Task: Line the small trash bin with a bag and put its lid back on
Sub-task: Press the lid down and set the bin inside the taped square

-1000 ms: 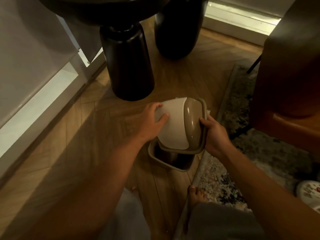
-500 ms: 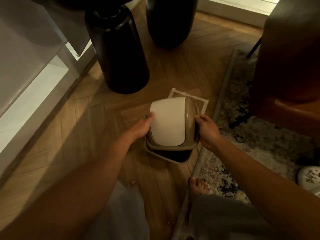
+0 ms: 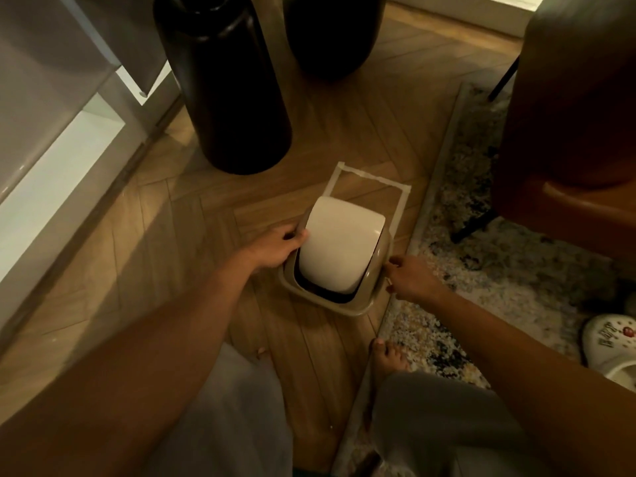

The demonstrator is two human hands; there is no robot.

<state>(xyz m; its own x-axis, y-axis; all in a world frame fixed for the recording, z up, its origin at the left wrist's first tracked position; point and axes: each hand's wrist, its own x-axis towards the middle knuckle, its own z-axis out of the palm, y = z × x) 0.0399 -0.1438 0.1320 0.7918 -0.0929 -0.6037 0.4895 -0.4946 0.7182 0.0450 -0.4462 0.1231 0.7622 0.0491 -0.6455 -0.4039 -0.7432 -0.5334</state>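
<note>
The small taupe trash bin (image 3: 358,306) stands on the wooden floor. Its lid sits on top, and the lid's white swing flap (image 3: 340,249) is tilted up toward me. A dark gap shows under the flap's near edge; I cannot make out a bag there. My left hand (image 3: 275,247) grips the lid's left rim with curled fingers. My right hand (image 3: 409,280) is beside the lid's right rim, fingers loose, fingertips just at the edge and holding nothing.
A square of pale tape (image 3: 371,179) marks the floor just behind the bin. Two tall dark cylinders (image 3: 227,91) stand further back. A patterned rug (image 3: 499,270) and brown chair (image 3: 578,115) are right, a white clog (image 3: 616,346) near it. My bare foot (image 3: 389,359) rests near the bin.
The lid has come down from a tilted hold onto the bin. My right hand has let go of the lid's rim and drawn slightly away; my left hand stays on it.
</note>
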